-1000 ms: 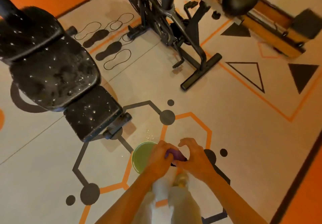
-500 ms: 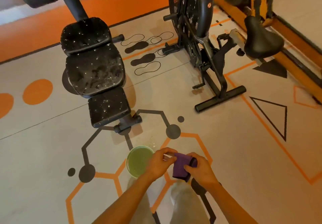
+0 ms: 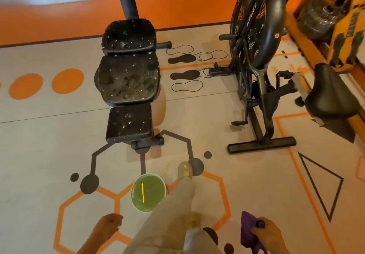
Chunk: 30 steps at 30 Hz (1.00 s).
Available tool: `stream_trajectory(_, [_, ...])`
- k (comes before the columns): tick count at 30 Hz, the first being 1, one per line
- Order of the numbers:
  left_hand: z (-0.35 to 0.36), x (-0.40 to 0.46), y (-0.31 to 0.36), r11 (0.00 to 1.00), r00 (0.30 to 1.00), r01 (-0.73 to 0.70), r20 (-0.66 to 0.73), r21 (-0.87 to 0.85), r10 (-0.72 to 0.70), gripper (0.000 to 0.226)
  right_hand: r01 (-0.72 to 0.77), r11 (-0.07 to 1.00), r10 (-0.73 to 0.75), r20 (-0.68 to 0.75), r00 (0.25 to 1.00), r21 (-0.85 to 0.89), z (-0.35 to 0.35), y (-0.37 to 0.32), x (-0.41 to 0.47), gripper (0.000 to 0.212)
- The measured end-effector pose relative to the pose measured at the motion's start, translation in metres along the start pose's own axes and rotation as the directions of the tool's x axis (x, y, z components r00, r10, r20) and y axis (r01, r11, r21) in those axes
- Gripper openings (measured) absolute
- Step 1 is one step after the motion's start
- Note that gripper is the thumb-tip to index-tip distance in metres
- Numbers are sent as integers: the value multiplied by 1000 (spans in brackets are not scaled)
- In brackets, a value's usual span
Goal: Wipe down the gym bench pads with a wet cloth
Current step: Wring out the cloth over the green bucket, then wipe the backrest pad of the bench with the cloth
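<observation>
The black gym bench (image 3: pixel 129 80) stands ahead on the floor, with three pads in a row, all speckled with pale spots and smears. My right hand (image 3: pixel 270 234) grips a purple cloth (image 3: pixel 249 229) at the lower right, hanging from my fingers. My left hand (image 3: pixel 107 225) hangs at the lower left with fingers loosely curled and holds nothing. A green bucket (image 3: pixel 148 192) of liquid sits on the floor between my hands and the bench, just left of my forward leg.
A black air bike (image 3: pixel 256 66) stands to the right of the bench, its base bar (image 3: pixel 261 144) across the floor. A black saddle (image 3: pixel 331 93) and orange-yellow equipment (image 3: pixel 335 22) fill the far right. The floor carries orange and grey markings.
My hands have separated: the left let go of the cloth and dropped to the side, the right carries it alone. The view lifted and I stepped forward past the bucket toward the bench.
</observation>
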State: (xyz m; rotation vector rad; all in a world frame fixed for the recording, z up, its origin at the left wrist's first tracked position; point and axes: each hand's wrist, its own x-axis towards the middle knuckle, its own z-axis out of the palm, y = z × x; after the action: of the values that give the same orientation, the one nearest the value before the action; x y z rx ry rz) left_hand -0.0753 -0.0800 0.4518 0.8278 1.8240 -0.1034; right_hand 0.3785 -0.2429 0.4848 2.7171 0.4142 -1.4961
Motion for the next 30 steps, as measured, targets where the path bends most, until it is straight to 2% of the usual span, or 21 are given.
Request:
stream_trajectory(3, [6,21,6,993,994,96,51,-63,-93,21,-29,1000,29,-12,1000,6,-26,-33,29,21])
stream_trajectory(4, [12,30,16,990,992,106,85,-93,-98,24,-49,999,49,-13,999,9,-35,-47,37,21])
stream_trajectory(6, [23,53,48,996,992,77,100,-45,-72,22,-94,995,95,-22,995,25,-54,-75,55,19])
stream_trajectory(9, [42,107,117,990,984,-117,142,76,106,11,-133,990,136,-75,988,49,-82,-117,72,16])
stream_trajectory(11, [43,112,205,952,945,-288,187,100,267,18,-85,991,99,-133,986,105,-102,-146,84,16])
stream_trajectory(13, [45,106,289,910,908,-392,219,136,358,17,-81,995,88,-132,987,55,-116,-175,91,15])
stream_trajectory(14, [46,101,329,889,880,-446,226,98,417,17,-82,995,89,-134,987,53,-123,-191,95,13])
stream_trajectory(16, [48,89,403,869,848,-495,235,32,474,19,-64,996,71,-145,987,58,-134,-224,107,12])
stream_trajectory(19, [54,96,464,847,822,-532,252,17,511,24,-27,1000,28,-148,989,12,-152,-283,131,10])
stream_trajectory(23, [50,127,480,901,883,-434,202,9,423,21,63,996,-69,-95,993,-66,-179,-369,170,23])
stream_trajectory(26, [38,149,460,962,955,-273,113,-29,274,26,172,972,-182,-52,982,-163,-205,-443,194,28])
stream_trajectory(30, [28,160,442,974,1000,5,24,-227,1,34,327,904,-327,48,944,-276,-242,-540,216,8])
